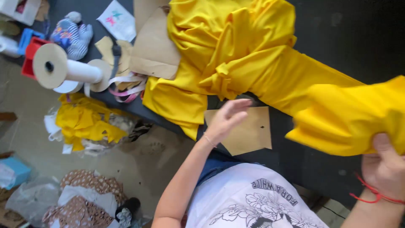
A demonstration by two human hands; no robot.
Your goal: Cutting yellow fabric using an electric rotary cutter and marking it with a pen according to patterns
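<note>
Head view: your right hand (386, 166) is closed on a gathered end of the yellow fabric (253, 55), thumb pressed over the fold, at the right side of the black table (363, 38). From that grip the cloth runs in a taut band up to a bunched heap near the middle of the table — one lower corner of the heap hangs over the near edge.

Your left hand (225, 120) is open, fingers spread and holding nothing; it hovers at the near edge just over a brown paper pattern piece (253, 135) that lies flat there. Whether the fingertips touch the fabric above cannot be told.

A larger brown paper pattern (154, 46) lies partly under the heap on its left. Toward the left end of the table sit a white spool with cardboard ends (67, 69) and a striped stuffed toy (74, 36). Below the table edge, on the floor — yellow fabric scraps (84, 122).
</note>
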